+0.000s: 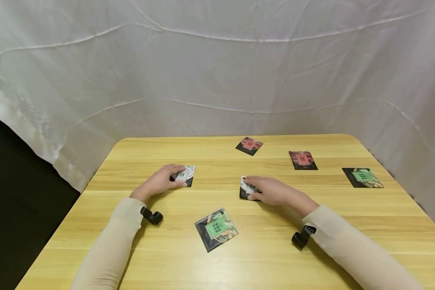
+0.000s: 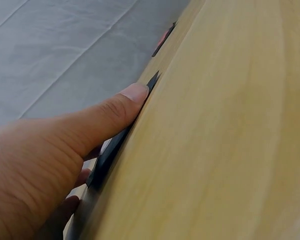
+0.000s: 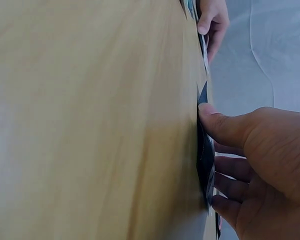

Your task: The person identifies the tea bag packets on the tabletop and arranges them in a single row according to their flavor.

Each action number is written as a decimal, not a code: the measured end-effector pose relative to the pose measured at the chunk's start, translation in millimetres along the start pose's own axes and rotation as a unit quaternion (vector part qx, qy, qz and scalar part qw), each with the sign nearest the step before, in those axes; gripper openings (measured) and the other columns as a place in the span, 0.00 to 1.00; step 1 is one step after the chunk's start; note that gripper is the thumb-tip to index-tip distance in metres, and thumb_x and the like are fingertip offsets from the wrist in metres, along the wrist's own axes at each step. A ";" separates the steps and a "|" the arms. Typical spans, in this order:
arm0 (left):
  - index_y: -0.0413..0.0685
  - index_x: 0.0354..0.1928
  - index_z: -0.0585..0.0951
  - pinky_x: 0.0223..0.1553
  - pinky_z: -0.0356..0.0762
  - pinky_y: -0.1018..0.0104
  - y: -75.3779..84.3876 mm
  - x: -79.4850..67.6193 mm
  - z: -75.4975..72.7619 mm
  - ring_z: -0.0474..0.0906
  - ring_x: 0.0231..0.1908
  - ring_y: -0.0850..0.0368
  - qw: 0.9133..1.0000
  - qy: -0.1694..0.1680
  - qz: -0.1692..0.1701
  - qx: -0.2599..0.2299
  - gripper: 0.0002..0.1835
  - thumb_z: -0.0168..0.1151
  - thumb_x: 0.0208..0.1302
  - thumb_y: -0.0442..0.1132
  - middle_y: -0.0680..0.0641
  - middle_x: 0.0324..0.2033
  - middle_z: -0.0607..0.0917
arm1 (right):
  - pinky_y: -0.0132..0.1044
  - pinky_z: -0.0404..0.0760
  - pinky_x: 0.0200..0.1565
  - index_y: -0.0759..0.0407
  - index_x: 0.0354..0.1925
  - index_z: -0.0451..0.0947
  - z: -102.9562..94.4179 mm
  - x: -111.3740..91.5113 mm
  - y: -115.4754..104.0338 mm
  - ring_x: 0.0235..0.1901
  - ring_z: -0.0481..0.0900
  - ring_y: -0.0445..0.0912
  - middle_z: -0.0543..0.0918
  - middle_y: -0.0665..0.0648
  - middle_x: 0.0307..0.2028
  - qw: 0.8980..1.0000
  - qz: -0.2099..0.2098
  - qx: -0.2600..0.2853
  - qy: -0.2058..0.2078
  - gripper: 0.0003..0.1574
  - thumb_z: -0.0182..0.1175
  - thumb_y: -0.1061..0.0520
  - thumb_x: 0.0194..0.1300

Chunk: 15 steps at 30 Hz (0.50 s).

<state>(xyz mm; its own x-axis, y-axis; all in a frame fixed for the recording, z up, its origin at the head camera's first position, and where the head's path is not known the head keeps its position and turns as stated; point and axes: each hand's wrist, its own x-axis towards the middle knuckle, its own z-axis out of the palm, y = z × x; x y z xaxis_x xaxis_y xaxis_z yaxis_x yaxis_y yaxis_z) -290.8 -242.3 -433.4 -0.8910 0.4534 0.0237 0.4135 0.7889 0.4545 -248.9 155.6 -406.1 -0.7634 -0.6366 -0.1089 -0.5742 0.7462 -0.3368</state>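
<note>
Toward the table's left side, my left hand (image 1: 163, 179) holds a flat black-and-white food packet (image 1: 189, 173), the thumb on its near edge and the fingers across its far part. My right hand (image 1: 272, 190) grips a second black-and-white packet (image 1: 243, 189) near the table's middle. In the right wrist view, its thumb presses the dark edge of that packet (image 3: 205, 160) while the fingers reach the other side. Between the forearms, closer to the front, lies a green-labelled packet (image 1: 216, 229) that neither hand touches.
Two red-labelled packets lie farther back, one near the rear edge (image 1: 249, 145) and one to its right (image 1: 303, 160). Another green-labelled packet (image 1: 363, 177) is at the far right. A pale curtain (image 1: 217, 76) hangs behind the wooden table (image 1: 159, 257).
</note>
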 end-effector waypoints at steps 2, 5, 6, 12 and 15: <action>0.46 0.71 0.67 0.68 0.57 0.41 0.0 -0.2 -0.1 0.59 0.68 0.38 1.000 0.002 0.003 0.001 0.41 0.65 0.62 0.60 0.38 0.68 0.67 | 0.55 0.62 0.67 0.60 0.73 0.60 0.2 3.0 -0.9 0.68 0.62 0.61 0.63 0.65 0.71 1.000 0.001 0.003 -0.002 0.39 0.58 0.46 0.72; 0.46 0.71 0.67 0.68 0.57 0.42 -0.5 -0.2 -0.1 0.59 0.68 0.38 1.000 0.003 0.006 0.003 0.42 0.65 0.61 0.61 0.39 0.68 0.67 | 0.55 0.62 0.67 0.59 0.74 0.59 0.6 7.7 -2.3 0.68 0.61 0.61 0.62 0.64 0.71 1.000 0.000 -0.001 -0.009 0.39 0.57 0.46 0.72; 0.46 0.71 0.68 0.68 0.57 0.42 -0.7 -0.1 -0.1 0.59 0.68 0.38 1.000 0.004 0.007 0.003 0.42 0.65 0.61 0.61 0.39 0.68 0.68 | 0.55 0.61 0.68 0.59 0.74 0.60 0.4 9.1 -3.1 0.69 0.61 0.61 0.61 0.64 0.71 1.000 0.000 0.001 -0.010 0.39 0.57 0.46 0.72; 0.47 0.71 0.68 0.68 0.58 0.42 -3.5 0.8 0.7 0.59 0.69 0.40 1.000 0.002 0.015 -0.003 0.43 0.65 0.60 0.62 0.40 0.69 0.67 | 0.55 0.60 0.68 0.58 0.73 0.61 0.9 19.0 -7.1 0.69 0.60 0.61 0.61 0.65 0.71 1.000 -0.008 0.011 -0.011 0.37 0.57 0.47 0.73; 0.47 0.71 0.68 0.68 0.58 0.42 -4.8 0.5 1.3 0.59 0.69 0.40 1.000 -0.001 0.020 -0.005 0.43 0.65 0.60 0.63 0.40 0.69 0.67 | 0.55 0.60 0.68 0.57 0.73 0.61 2.5 23.9 -8.2 0.69 0.60 0.60 0.61 0.63 0.72 1.000 -0.008 0.013 -0.012 0.38 0.56 0.44 0.72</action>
<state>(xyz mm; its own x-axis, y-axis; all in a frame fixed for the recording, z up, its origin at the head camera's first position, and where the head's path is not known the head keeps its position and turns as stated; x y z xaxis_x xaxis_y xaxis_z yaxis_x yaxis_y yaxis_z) -292.9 -245.3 -436.7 -0.8733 0.4854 0.0411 0.4474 0.7658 0.4619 -261.7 133.8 -408.3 -0.7462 -0.6536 -0.1263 -0.5787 0.7307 -0.3622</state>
